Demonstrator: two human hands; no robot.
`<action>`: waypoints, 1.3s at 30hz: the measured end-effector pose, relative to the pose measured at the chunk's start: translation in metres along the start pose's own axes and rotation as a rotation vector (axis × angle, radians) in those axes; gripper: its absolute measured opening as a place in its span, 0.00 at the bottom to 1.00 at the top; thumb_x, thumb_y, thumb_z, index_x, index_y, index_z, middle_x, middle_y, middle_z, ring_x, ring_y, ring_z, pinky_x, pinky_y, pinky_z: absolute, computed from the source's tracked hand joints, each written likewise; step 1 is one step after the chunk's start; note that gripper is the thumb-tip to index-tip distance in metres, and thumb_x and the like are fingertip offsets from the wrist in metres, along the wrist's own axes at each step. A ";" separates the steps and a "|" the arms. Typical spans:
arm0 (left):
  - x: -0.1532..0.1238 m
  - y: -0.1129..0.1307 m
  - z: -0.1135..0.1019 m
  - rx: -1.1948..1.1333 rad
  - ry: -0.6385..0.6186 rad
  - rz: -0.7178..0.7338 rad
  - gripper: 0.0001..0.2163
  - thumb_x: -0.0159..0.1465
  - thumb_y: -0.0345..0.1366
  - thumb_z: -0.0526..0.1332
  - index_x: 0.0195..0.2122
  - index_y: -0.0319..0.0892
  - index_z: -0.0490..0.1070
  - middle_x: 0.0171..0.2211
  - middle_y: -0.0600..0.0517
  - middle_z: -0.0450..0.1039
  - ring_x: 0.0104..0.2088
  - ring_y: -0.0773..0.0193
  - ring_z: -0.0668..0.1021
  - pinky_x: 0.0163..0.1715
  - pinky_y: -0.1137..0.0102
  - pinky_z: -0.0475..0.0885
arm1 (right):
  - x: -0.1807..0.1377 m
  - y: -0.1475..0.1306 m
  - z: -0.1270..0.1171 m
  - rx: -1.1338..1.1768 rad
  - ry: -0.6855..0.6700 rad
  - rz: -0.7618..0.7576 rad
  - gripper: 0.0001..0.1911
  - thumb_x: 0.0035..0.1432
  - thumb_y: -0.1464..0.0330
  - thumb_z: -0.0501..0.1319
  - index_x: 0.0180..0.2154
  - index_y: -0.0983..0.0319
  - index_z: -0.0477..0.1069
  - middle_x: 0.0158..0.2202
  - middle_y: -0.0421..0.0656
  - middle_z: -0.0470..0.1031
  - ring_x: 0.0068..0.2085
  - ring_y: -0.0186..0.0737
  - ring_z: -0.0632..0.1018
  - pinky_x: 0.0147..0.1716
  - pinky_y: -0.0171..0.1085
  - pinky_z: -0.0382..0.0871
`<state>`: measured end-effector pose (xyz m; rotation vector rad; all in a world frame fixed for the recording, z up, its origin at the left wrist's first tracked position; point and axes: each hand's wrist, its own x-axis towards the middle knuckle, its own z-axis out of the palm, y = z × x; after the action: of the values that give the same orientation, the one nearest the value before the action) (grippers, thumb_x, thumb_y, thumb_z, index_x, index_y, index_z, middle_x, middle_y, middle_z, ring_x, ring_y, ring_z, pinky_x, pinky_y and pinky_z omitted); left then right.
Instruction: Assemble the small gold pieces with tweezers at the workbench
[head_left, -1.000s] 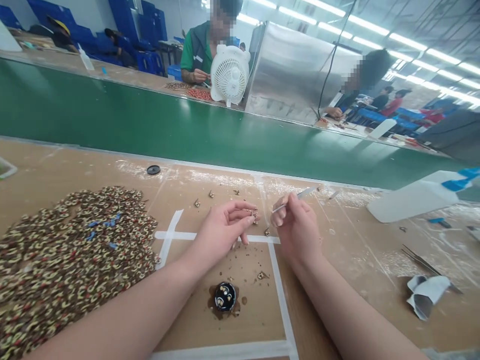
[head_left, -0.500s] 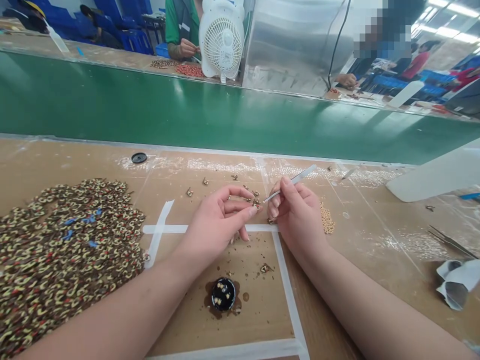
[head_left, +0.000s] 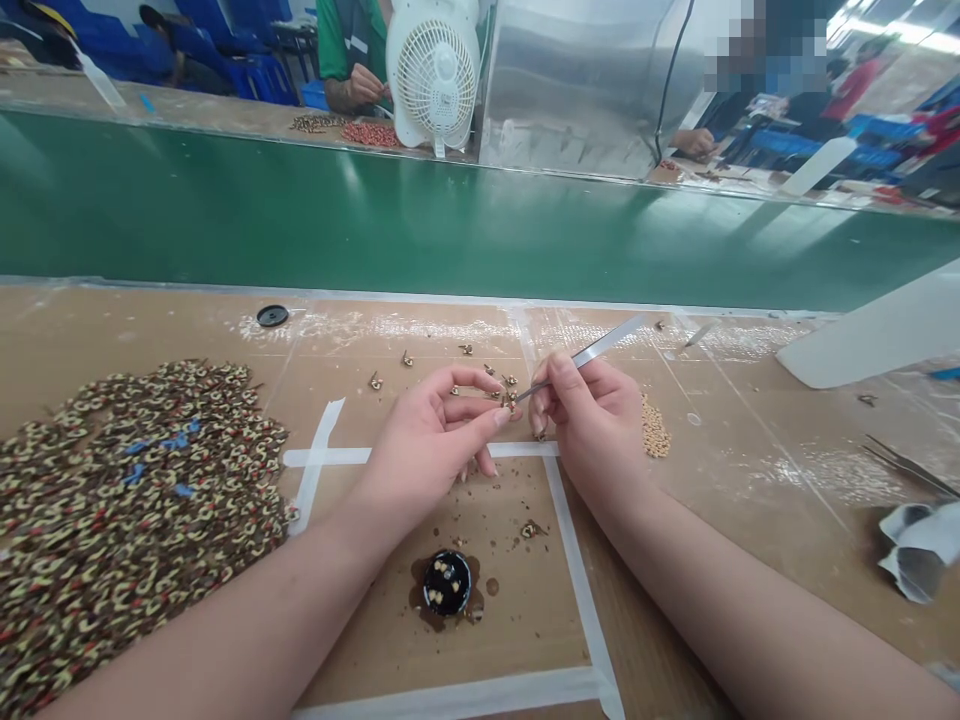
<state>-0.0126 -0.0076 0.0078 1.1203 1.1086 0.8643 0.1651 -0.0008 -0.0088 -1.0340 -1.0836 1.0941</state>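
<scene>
Where our two forearms meet over the bench (head_left: 750,520), the left hand (head_left: 431,440) pinches a small brown part (head_left: 510,398) between thumb and forefinger, the other fingers curled loosely beneath. Our right hand (head_left: 592,425) is closed around a pair of metal tweezers (head_left: 592,352), held like a pen, with the tips meeting the small brown part and the handle slanting up and away to the right. Both hands hover just above the far edge of a square marked in white tape (head_left: 570,560). Inside that square, nearer to us, sits a black dish (head_left: 447,583) holding a few pale pieces, ringed by a dark stain. A broad pile of mottled parts (head_left: 127,500) covers the bench to the left, well apart from the hands. Just beside the right hand lies a little heap of pale grains (head_left: 655,432). Loose parts are scattered beyond the fingers, and a black disc (head_left: 272,316) lies near the green conveyor belt (head_left: 375,225). Across the belt stands a white fan (head_left: 435,70), with a co-worker's hand (head_left: 367,85) beside it.
</scene>
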 end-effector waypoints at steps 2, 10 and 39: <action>0.000 0.000 0.000 0.002 0.000 0.003 0.13 0.66 0.41 0.71 0.47 0.46 0.71 0.37 0.51 0.85 0.22 0.69 0.79 0.19 0.76 0.64 | 0.000 0.000 0.000 -0.019 -0.003 -0.003 0.19 0.68 0.52 0.68 0.32 0.60 0.76 0.23 0.37 0.71 0.22 0.30 0.73 0.22 0.33 0.67; 0.001 0.001 0.002 -0.012 0.009 0.008 0.13 0.65 0.40 0.72 0.46 0.46 0.71 0.33 0.53 0.83 0.20 0.71 0.78 0.18 0.77 0.63 | 0.000 -0.002 0.002 -0.021 -0.008 -0.010 0.19 0.67 0.53 0.68 0.31 0.60 0.75 0.22 0.37 0.70 0.21 0.29 0.72 0.21 0.33 0.65; 0.002 -0.005 0.001 -0.032 0.064 0.084 0.16 0.65 0.38 0.72 0.36 0.46 0.62 0.24 0.60 0.78 0.19 0.69 0.80 0.17 0.79 0.66 | -0.006 -0.004 0.009 -0.057 0.038 -0.024 0.21 0.64 0.52 0.70 0.28 0.61 0.76 0.20 0.37 0.72 0.20 0.30 0.72 0.21 0.33 0.69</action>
<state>-0.0113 -0.0073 0.0022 1.1253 1.1026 0.9864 0.1558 -0.0063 -0.0041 -1.0805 -1.0995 1.0250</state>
